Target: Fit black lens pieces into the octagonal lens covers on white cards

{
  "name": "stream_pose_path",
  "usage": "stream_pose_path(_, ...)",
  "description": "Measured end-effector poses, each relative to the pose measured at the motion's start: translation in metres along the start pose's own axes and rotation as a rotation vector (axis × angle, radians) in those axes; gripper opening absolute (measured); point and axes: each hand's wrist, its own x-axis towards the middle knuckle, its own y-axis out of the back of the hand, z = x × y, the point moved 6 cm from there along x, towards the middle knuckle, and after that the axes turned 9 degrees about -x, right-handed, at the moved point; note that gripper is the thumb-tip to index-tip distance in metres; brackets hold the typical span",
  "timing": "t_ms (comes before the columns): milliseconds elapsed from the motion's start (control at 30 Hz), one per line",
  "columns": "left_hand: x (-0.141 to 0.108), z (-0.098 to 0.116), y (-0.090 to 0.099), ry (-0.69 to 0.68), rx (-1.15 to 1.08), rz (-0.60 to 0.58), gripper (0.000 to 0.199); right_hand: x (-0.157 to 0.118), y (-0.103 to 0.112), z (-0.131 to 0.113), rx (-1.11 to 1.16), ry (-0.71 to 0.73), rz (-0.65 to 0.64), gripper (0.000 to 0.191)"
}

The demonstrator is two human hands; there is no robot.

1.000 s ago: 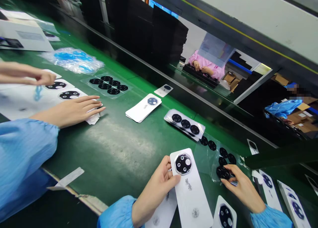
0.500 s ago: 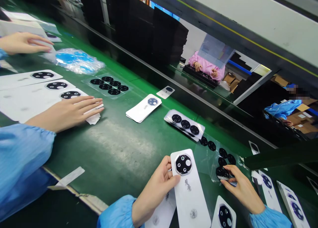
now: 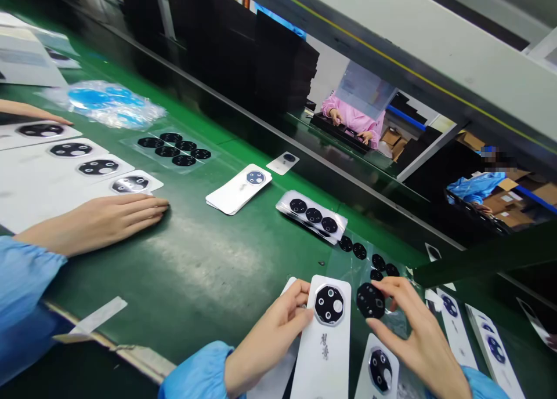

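Note:
My left hand (image 3: 274,335) grips the upper left edge of a white card (image 3: 324,352) printed with a black camera-like disc. Between thumb and fingers of my right hand (image 3: 418,323) is a loose black disc (image 3: 370,300), held just right of the card. Behind it, a clear sheet (image 3: 348,265) carries more black discs and lies on the green table (image 3: 209,242). Below my right hand rests another white card (image 3: 378,364) with a black disc. Part of one more card shows beneath my left hand.
A co-worker's hand (image 3: 100,219) lies beside white cards (image 3: 35,178) at left. Nearby are a blue-and-clear plastic bundle (image 3: 115,103), a disc sheet (image 3: 172,149), a card stack (image 3: 239,190) and a disc-strip stack (image 3: 312,213). Card stacks (image 3: 494,347) stand right, below a dark green bar (image 3: 483,260).
My right hand has lifted a black disc off the sheet and brought it toward the card. The card in my left hand is more upright. The co-worker's hands have shifted at the left.

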Motion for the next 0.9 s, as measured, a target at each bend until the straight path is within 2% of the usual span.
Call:
stream_pose_path(133,0.003,-0.005,-0.008,0.002,0.043,-0.053,0.019,0.000,-0.008,-0.033,0.073,0.102,-0.072,0.033)
stream_pose_path(233,0.005,-0.008,-0.011,0.004,0.054,-0.082,0.019,0.001,-0.013,-0.043,0.100,0.133,-0.079,0.033)
stream_pose_path(900,0.006,-0.013,-0.014,0.019,0.023,-0.090,0.023,0.005,-0.018,-0.043,0.140,0.109,-0.060,0.028)
